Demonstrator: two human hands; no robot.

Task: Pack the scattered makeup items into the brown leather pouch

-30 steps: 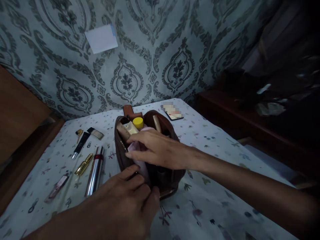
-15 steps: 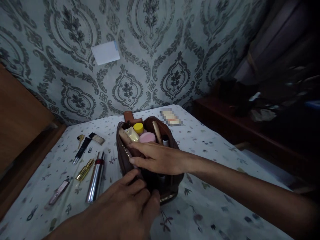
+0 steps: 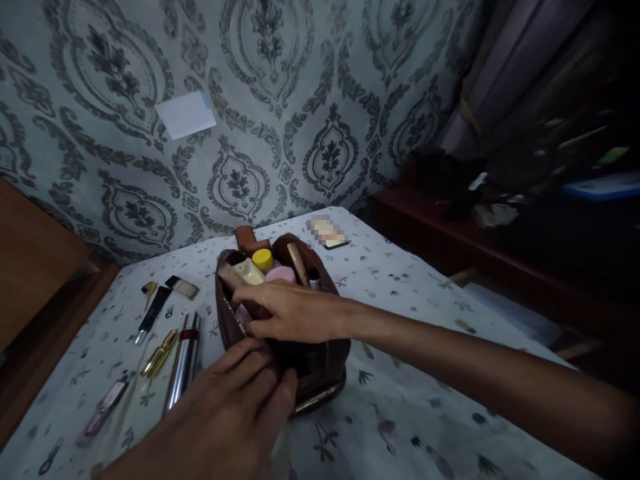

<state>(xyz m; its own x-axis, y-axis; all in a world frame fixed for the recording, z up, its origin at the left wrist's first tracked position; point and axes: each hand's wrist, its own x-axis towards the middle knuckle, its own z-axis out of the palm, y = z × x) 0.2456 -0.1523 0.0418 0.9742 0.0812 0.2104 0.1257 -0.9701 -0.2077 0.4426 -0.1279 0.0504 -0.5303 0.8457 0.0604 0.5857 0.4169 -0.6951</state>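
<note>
The left hand (image 3: 245, 397) grips the open brown bag (image 3: 334, 363) while the right hand (image 3: 300, 312) reaches inside, near a pink item (image 3: 280, 274).

two grips (image 3: 290, 311), one bag (image 3: 336, 360) and one yellow cap (image 3: 263, 259) show.

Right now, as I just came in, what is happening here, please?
A person's left hand is at the near side of an open brown bag. The right hand is in its opening, near a yellow cap and a pink item; any grip is hidden. A silver cylinder and a gold item lie left of the bag on a patterned cloth.
</note>
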